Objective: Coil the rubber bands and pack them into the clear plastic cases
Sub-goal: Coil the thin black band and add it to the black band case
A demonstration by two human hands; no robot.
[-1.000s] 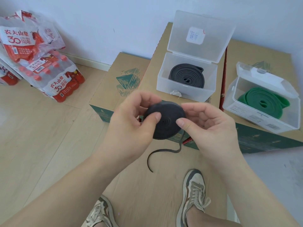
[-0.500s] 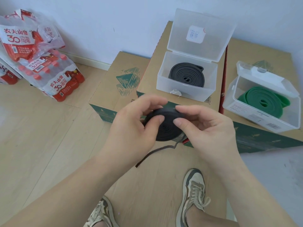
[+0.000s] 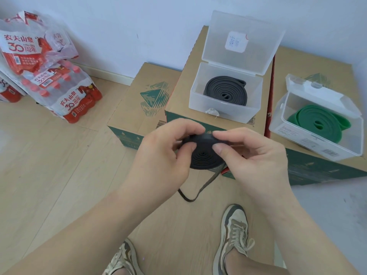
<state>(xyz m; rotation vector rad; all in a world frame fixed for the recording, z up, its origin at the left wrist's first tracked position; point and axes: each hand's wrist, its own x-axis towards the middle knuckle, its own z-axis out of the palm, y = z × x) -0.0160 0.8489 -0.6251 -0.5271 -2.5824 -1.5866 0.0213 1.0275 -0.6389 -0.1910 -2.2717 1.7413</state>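
Observation:
A black rubber band (image 3: 203,156), mostly wound into a flat coil, is held in the air in front of the boxes. My left hand (image 3: 162,153) grips its left side, thumb on the coil's face. My right hand (image 3: 252,155) pinches its right side. A short loose tail (image 3: 195,192) hangs below the coil. Behind, an open clear plastic case (image 3: 224,114) holds a coiled black band (image 3: 226,90). To the right, a second open clear case (image 3: 305,137) holds a coiled green band (image 3: 319,122).
The cases stand on cardboard boxes (image 3: 143,104) against a white wall. Shrink-wrapped packs of water bottles (image 3: 59,90) lie on the wooden floor at the left. A flat cardboard sheet (image 3: 178,225) and my two shoes (image 3: 234,231) are below my hands.
The coil has turned in my hands and grown. The hanging tail has shortened and now forms a small loop under the coil. Both hands have shifted slightly lower and closer together.

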